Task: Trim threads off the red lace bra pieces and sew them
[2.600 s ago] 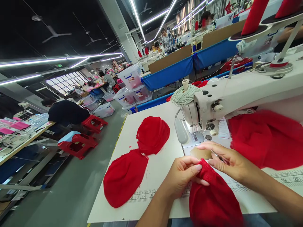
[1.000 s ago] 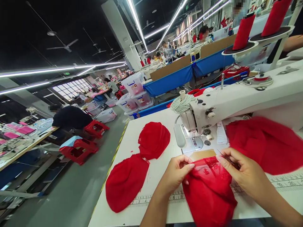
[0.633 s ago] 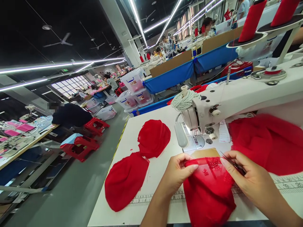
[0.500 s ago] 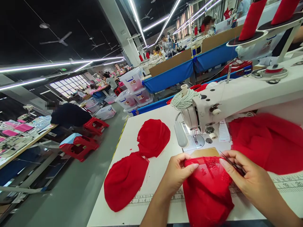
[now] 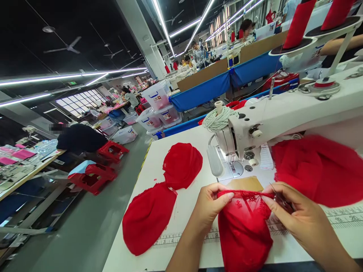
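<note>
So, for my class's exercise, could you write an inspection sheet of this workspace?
Surface: white table, printed ruler scale.
Job's things: held red fabric; two red pieces at left; sewing machine; more red fabric at right.
Clutter: small red scrap.
Hands: left hand pinches the fabric's edge; right hand pinches its other end, holding a dark pointed tool.
Cables: pale cord coiled on machine; others unclear.
Surroundings: plastic boxes, red stools, co-workers.

1. Lower centre: embroidered cloth (image 5: 244, 234), thin, sheer, rough where stitched.
2. Centre left: matt, creased cloth pieces (image 5: 149, 219).
3. Right: sewing machine (image 5: 289, 113), smooth with a soft gloss; shiny metal needle plate (image 5: 237, 169).
4. Bottom: tabletop (image 5: 187, 206), smooth, faintly satiny.
5. Left: stool (image 5: 104, 174), glossy plastic.
6. Upper centre: storage boxes (image 5: 151, 93), smooth translucent plastic.
</note>
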The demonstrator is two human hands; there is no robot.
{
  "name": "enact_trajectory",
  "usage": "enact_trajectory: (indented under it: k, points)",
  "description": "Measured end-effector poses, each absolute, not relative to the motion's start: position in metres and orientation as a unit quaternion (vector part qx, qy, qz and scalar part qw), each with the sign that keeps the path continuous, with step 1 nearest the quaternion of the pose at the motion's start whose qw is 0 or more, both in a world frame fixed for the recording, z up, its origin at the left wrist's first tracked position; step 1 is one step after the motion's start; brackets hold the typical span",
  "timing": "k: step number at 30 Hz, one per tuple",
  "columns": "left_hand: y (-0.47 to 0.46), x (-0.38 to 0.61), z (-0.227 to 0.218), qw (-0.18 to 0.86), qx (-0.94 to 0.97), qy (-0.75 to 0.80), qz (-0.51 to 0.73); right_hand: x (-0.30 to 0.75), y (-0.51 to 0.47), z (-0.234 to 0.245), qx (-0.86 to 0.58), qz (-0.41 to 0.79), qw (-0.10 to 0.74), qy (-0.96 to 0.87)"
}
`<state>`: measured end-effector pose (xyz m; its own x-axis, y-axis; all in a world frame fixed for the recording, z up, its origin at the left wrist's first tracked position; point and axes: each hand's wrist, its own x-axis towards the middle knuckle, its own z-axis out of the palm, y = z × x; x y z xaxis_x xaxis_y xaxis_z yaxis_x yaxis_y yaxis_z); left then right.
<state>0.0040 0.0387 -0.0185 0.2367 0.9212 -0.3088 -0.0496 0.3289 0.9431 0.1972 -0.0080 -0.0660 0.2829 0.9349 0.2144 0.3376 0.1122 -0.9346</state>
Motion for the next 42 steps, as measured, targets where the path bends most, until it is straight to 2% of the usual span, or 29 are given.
enact_trajectory:
  k: [3,5,12,19,25,30,34,38,42]
  points:
    - [0.038,0.003,-0.018,0.692,0.403,0.479,0.360,0.195,-0.010,-0.055,-0.560,0.396,0.529,-0.500]
    - [0.037,0.003,-0.018,0.694,0.402,0.481,0.354,0.196,-0.008,-0.053,-0.560,0.411,0.515,-0.502]
    - [0.038,0.004,-0.022,0.679,0.439,0.469,0.357,0.212,0.005,-0.084,-0.648,0.280,0.411,-0.577]
    - [0.038,0.005,-0.026,0.662,0.441,0.494,0.351,0.201,-0.004,-0.083,-0.651,0.204,0.435,-0.587]
    - [0.038,0.006,-0.028,0.675,0.417,0.490,0.361,0.210,-0.009,-0.083,-0.619,0.054,0.387,-0.681]
    - [0.038,0.006,-0.030,0.692,0.407,0.469,0.368,0.197,-0.017,-0.078,-0.541,0.005,0.362,-0.760]
    - [0.039,0.005,-0.031,0.699,0.400,0.461,0.373,0.181,-0.018,-0.076,-0.553,-0.034,0.357,-0.752]
    - [0.038,0.004,-0.032,0.695,0.405,0.459,0.377,0.172,-0.017,-0.071,-0.548,-0.041,0.391,-0.738]
    - [0.037,0.004,-0.030,0.682,0.451,0.447,0.362,0.172,-0.015,-0.069,-0.554,0.083,0.417,-0.716]
